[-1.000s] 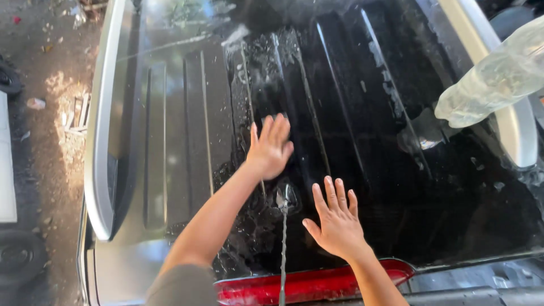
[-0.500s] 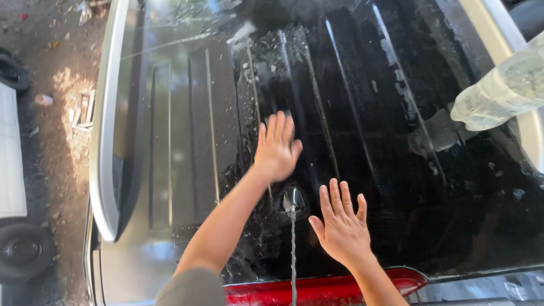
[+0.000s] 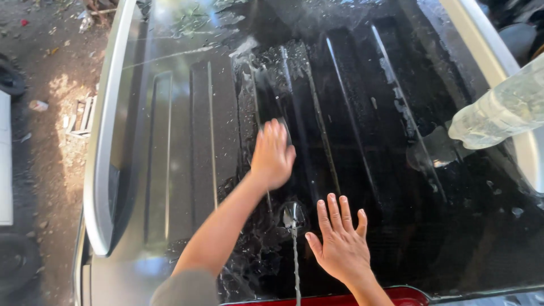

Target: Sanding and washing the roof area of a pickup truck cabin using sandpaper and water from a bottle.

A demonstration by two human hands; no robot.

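Observation:
I look down on a wet, ribbed black car roof point(image 3: 362, 113). My left hand point(image 3: 273, 153) lies flat on the wet middle of the roof, fingers together, slightly blurred. My right hand point(image 3: 341, 243) rests flat nearer the rear edge, fingers spread, holding nothing. Between the two hands stands a small antenna base point(image 3: 293, 214) with a thin rod running toward me. At the right edge a clear plastic bottle point(image 3: 498, 110) is tilted over the roof; who holds it is hidden.
A silver roof rail point(image 3: 105, 141) runs along the left side and another point(image 3: 481, 51) along the right. A red brake light strip point(image 3: 334, 297) marks the rear edge. Dirt ground with litter point(image 3: 39, 105) and a tyre point(image 3: 11, 76) lies to the left.
My left hand has slid forward along the roof, away from me. My right hand has stayed about where it was. The view has shifted slightly.

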